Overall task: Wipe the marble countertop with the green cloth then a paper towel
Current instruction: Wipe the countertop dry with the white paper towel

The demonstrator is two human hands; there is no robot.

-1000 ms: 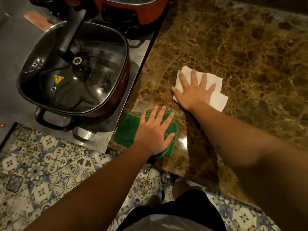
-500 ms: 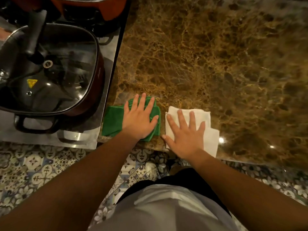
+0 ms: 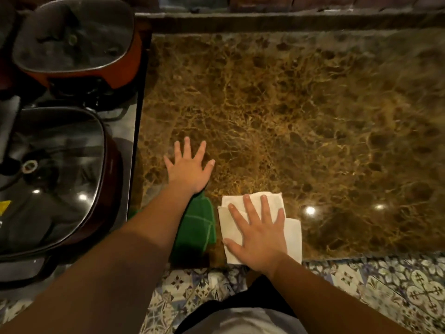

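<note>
The brown marble countertop [image 3: 301, 116] fills the middle and right of the head view. A folded green cloth [image 3: 199, 225] lies at its front left corner, partly under my left wrist. My left hand [image 3: 189, 169] rests flat on the bare marble just beyond the cloth, fingers spread, holding nothing. A folded white paper towel [image 3: 292, 235] lies right of the cloth at the front edge. My right hand [image 3: 260, 235] presses flat on the towel with fingers spread.
Left of the marble, on a steel stove top [image 3: 125, 131], stand a dark pot with a glass lid [image 3: 55, 179] and an orange pot [image 3: 79, 39] behind it. A raised stone ledge [image 3: 289, 20] runs along the back. Patterned floor tiles [image 3: 385, 285] lie below the front edge.
My right hand slid the paper towel from mid-counter back to the front edge beside the cloth. My left hand came off the green cloth and moved forward onto bare marble.
</note>
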